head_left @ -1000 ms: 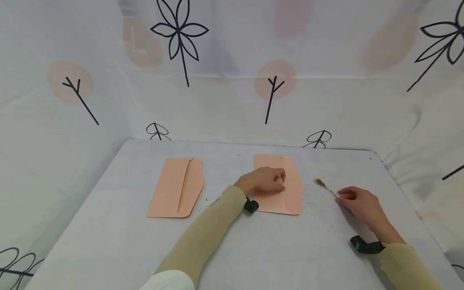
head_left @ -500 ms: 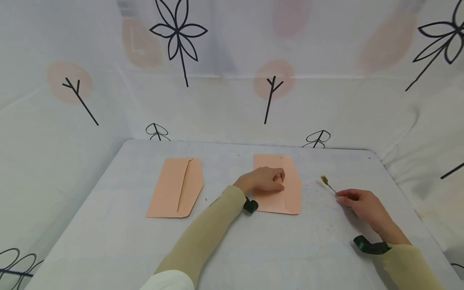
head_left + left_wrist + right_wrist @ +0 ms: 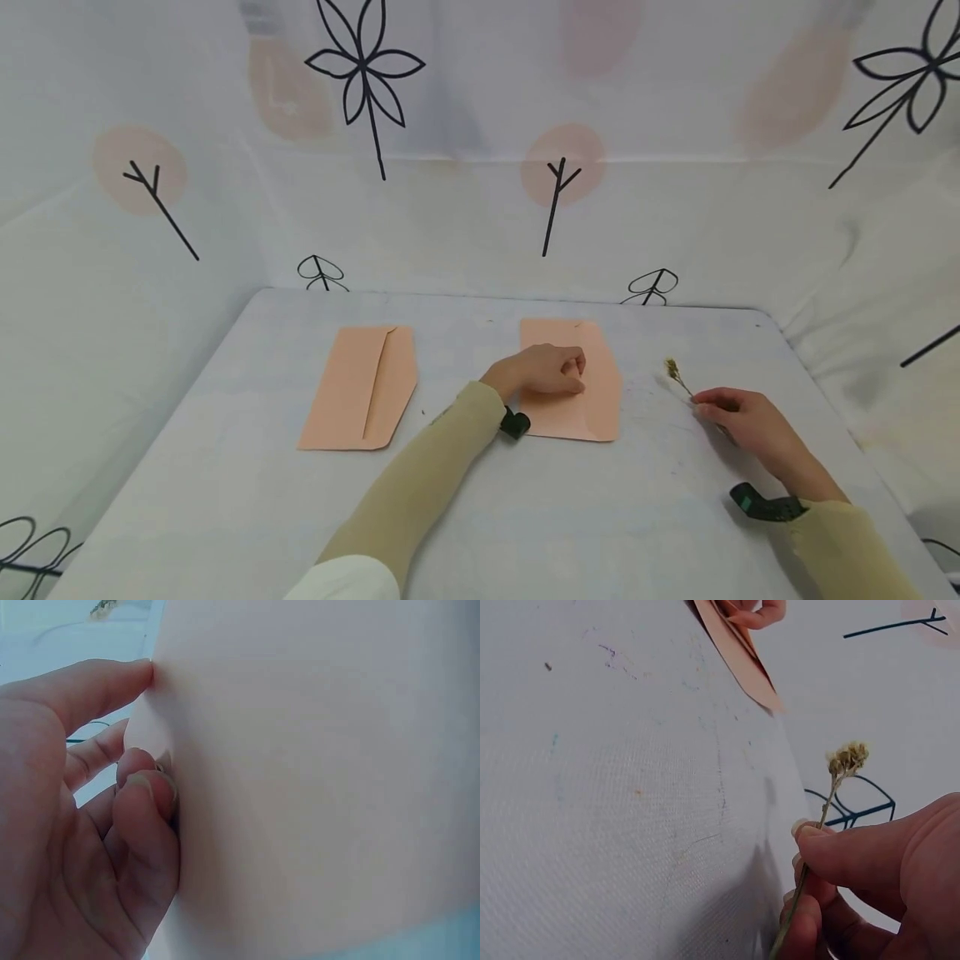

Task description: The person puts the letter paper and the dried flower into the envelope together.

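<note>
A dried flower with a thin stem is pinched between the thumb and fingers of my right hand, just above the table; its small yellowish head points up and away in the right wrist view. My left hand lies over a peach envelope with its fingers curled. Up close in the left wrist view, the thumb touches the envelope's paper and the fingers grip a lifted layer. Beyond the flower, the right wrist view shows the raised paper beside the left fingers.
A second peach envelope lies on the left side of the white table. Patterned white cloth rises behind the table and along both sides.
My right hand has picked the dried flower up by its stem and tilted its head more upright. The left hand stays in place on the envelope.
</note>
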`<state>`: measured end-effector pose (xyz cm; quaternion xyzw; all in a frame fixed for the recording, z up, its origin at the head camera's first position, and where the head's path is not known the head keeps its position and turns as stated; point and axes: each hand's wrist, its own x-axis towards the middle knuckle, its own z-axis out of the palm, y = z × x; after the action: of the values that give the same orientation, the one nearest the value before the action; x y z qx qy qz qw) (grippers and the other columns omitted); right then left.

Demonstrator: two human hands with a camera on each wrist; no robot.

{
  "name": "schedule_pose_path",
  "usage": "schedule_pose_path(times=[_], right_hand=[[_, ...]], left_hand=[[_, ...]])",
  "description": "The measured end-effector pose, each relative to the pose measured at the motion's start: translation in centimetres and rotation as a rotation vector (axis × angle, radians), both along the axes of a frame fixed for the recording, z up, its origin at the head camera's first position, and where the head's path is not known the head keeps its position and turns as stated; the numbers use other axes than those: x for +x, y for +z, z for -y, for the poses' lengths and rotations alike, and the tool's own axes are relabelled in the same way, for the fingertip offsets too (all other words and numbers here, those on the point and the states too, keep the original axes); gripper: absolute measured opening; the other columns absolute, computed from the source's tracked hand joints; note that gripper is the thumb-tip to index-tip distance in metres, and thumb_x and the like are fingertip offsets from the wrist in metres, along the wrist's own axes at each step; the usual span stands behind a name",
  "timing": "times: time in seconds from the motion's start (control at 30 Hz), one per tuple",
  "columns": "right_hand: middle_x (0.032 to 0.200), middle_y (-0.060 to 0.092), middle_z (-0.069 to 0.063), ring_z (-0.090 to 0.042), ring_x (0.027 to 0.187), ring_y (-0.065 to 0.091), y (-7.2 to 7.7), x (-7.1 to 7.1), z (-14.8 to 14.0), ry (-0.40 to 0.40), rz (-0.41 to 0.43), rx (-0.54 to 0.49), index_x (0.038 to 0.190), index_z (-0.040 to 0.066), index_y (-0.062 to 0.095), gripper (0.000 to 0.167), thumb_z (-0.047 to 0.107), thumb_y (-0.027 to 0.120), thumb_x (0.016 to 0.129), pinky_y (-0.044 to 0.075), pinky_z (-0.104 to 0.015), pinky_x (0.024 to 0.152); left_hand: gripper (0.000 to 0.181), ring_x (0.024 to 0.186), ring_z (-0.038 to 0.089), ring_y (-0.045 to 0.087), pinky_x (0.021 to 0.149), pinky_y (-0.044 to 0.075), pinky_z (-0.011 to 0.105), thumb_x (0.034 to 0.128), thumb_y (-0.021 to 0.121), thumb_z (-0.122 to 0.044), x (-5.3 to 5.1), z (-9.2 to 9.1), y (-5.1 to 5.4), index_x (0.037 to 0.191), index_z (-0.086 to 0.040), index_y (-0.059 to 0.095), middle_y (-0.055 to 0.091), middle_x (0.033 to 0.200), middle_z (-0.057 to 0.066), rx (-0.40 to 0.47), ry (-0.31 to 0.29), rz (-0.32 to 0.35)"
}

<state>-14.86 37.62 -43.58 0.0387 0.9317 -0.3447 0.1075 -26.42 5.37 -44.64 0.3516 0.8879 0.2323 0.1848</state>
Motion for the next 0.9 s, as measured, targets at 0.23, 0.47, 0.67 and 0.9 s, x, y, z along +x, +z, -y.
schedule_pose_path(times=[0.23, 0.47, 0.67, 0.9], right_hand=[[0.123, 0.059, -0.026, -0.031, 0.101, 0.054, 0.2, -0.3, 0.2, 0.034, -0.012, -0.013, 0.125, -0.006, 0.061, 0.037, 0.023, 0.057, 0.102, 0.047, -0.033, 0.074], [0.114, 0.062, -0.018, -0.022, 0.089, 0.053, 0.5, -0.2, 0.7, 0.036, -0.028, -0.029, 0.123, -0.005, 0.061, 0.034, 0.020, 0.057, 0.101, 0.047, -0.029, 0.067], [0.116, 0.062, -0.021, -0.020, 0.089, 0.056, 0.7, -0.2, 1.5, 0.034, -0.048, -0.043, 0.122, -0.005, 0.062, 0.032, 0.018, 0.058, 0.100, 0.049, -0.026, 0.067], [0.121, 0.060, -0.026, -0.025, 0.096, 0.059, 0.5, -0.4, 2.7, 0.019, -0.028, -0.064, 0.122, -0.007, 0.061, 0.031, 0.013, 0.058, 0.100, 0.052, -0.027, 0.072]], left_hand=[[0.024, 0.077, 0.011, 0.052, 0.069, 0.039, 0.024, 0.0930, 0.065, -0.043, -0.1, 0.3, 0.0, 0.109, -0.029, 0.054, 0.058, 0.083, -0.006, 0.001, 0.007, 0.000], [0.024, 0.078, 0.011, 0.053, 0.070, 0.040, 0.024, 0.0931, 0.065, -0.044, 0.0, 0.3, 0.2, 0.110, -0.029, 0.054, 0.058, 0.084, -0.006, 0.000, 0.001, 0.011], [0.024, 0.077, 0.010, 0.053, 0.070, 0.039, 0.022, 0.0933, 0.065, -0.042, -0.1, 0.2, 0.3, 0.110, -0.028, 0.055, 0.058, 0.082, -0.006, 0.010, -0.004, 0.007], [0.025, 0.078, 0.010, 0.053, 0.071, 0.040, 0.023, 0.0931, 0.065, -0.042, 0.0, 0.3, 0.3, 0.111, -0.027, 0.055, 0.058, 0.084, -0.006, 0.015, -0.012, 0.013]])
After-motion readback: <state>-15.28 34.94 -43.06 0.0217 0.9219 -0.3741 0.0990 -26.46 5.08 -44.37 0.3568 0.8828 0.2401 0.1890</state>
